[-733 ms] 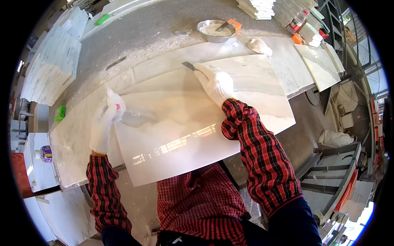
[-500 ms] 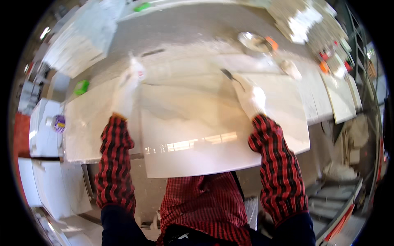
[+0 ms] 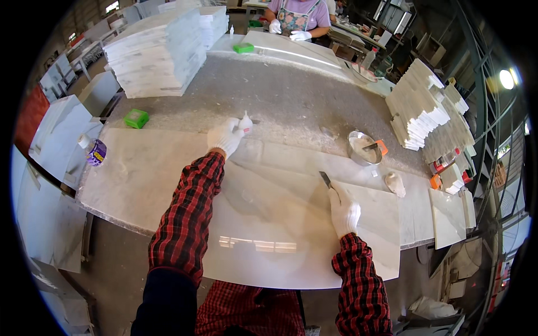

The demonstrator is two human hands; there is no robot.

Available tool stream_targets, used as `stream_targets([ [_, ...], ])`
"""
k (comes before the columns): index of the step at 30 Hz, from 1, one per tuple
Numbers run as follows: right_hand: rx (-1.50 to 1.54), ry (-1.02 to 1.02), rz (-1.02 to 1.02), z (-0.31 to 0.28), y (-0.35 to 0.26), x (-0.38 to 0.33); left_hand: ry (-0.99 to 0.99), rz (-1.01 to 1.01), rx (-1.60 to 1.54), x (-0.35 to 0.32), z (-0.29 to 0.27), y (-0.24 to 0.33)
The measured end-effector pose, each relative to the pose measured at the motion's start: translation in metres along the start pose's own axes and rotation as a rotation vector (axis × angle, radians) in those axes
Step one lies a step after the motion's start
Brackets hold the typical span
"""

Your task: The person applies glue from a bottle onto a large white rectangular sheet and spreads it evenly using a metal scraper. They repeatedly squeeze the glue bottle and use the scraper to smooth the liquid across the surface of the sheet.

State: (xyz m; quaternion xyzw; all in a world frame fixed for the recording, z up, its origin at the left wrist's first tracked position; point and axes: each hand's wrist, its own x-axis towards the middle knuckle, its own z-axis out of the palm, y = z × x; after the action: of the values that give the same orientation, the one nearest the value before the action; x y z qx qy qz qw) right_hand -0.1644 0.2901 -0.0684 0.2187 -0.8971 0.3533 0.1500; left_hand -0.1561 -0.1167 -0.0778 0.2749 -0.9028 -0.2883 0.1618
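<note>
In the head view, a worker in plaid sleeves (image 3: pixel 182 218) grips a small white nozzle bottle (image 3: pixel 245 122) in the gloved left hand (image 3: pixel 224 136), beyond the far left corner of a glossy pale slab (image 3: pixel 263 263), while the gloved right hand (image 3: pixel 344 213) curls around a flat-bladed knife (image 3: pixel 325 180) by the slab's far edge; whether blade touches stone cannot be told. The slab overhangs the near edge of the tabletop (image 3: pixel 235 84), left of a steel bowl (image 3: pixel 356 158). Good handling likely means a low, flat blade, light pressure and a steady nozzle
</note>
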Motion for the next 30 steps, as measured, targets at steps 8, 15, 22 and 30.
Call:
stream_targets([
  [8,0.023,0.008,0.001,-0.001,0.005,-0.003,0.085,0.069,0.012,-0.015,-0.009,0.003],
  [15,0.059,0.015,-0.043,0.005,0.007,-0.007,0.151,0.191,-0.092,-0.099,-0.068,-0.043],
  [22,-0.012,0.108,-0.108,0.001,0.043,-0.003,0.078,0.225,-0.01,-0.262,-0.11,-0.038],
  [30,0.503,-0.228,0.467,-0.021,-0.047,-0.039,0.233,0.217,-0.044,-0.313,-0.089,-0.034],
])
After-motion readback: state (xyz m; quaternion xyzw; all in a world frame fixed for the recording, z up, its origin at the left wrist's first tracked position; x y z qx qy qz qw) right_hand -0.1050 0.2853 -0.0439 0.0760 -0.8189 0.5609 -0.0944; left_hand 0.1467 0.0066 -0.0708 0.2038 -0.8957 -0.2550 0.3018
